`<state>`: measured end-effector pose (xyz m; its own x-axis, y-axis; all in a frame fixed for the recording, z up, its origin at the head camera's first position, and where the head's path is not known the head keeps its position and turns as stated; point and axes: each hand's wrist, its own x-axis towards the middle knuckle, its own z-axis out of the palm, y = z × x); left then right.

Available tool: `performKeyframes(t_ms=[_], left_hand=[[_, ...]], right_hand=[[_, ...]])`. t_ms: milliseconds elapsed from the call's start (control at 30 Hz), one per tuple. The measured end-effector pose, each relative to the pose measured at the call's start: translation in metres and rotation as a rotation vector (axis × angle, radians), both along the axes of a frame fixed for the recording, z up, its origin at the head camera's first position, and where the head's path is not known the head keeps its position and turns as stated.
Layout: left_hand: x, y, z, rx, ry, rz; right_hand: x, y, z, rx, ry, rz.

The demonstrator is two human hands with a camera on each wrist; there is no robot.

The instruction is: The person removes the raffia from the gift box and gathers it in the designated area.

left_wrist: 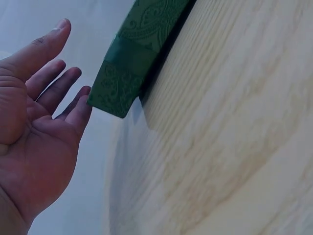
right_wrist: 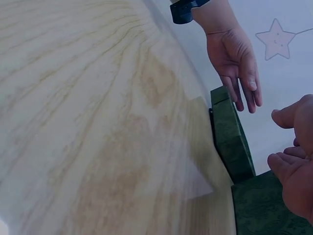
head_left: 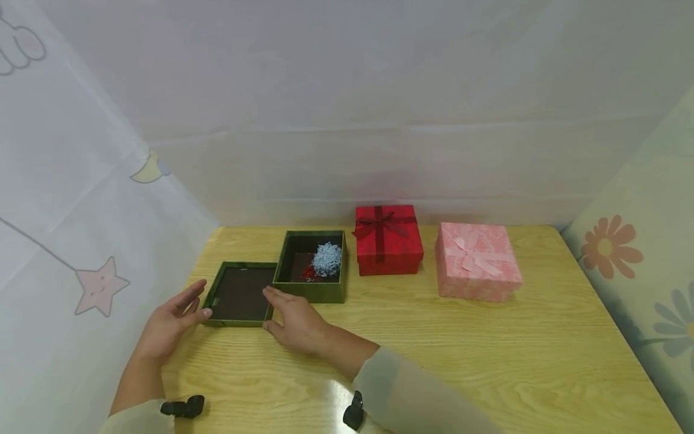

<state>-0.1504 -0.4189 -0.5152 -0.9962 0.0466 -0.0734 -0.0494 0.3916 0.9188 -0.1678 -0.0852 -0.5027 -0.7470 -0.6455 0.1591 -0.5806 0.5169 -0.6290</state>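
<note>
A shallow dark green lid (head_left: 243,295) lies inner side up on the table, left of a green box (head_left: 310,293). The box stands uncovered, with light blue shredded paper (head_left: 327,260) and small red bits (head_left: 309,274) inside. My left hand (head_left: 164,330) is at the lid's left side, fingers extended; in the left wrist view its little finger is at the corner of the patterned lid (left_wrist: 128,63). At the lid's right side is my right hand (head_left: 300,322), fingers fairly straight, in front of the box. Whether it touches the lid I cannot tell.
A red gift box (head_left: 388,263) with a dark ribbon stands right of the green box. Farther right is a pink gift box (head_left: 477,286) with a pink bow. Behind the wooden table (head_left: 434,361) hangs pale cloth (head_left: 336,163).
</note>
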Motion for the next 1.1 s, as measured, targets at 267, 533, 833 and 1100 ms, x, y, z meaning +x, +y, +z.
performKeyframes(t_ms=[267, 533, 833, 1100], left_hand=[[-0.002, 0.023, 0.01, 0.075, 0.114, 0.009], [-0.007, 0.048, 0.019, 0.123, 0.192, 0.027], [-0.015, 0.073, 0.029, -0.022, 0.172, 0.012], [-0.021, 0.09, 0.03, -0.066, 0.119, 0.012]], right_hand=[[-0.003, 0.012, 0.018, -0.036, -0.001, -0.002], [-0.008, 0.023, 0.027, -0.091, 0.008, -0.015], [-0.02, 0.038, 0.035, -0.154, 0.025, -0.016], [-0.029, 0.049, 0.036, -0.16, 0.082, -0.029]])
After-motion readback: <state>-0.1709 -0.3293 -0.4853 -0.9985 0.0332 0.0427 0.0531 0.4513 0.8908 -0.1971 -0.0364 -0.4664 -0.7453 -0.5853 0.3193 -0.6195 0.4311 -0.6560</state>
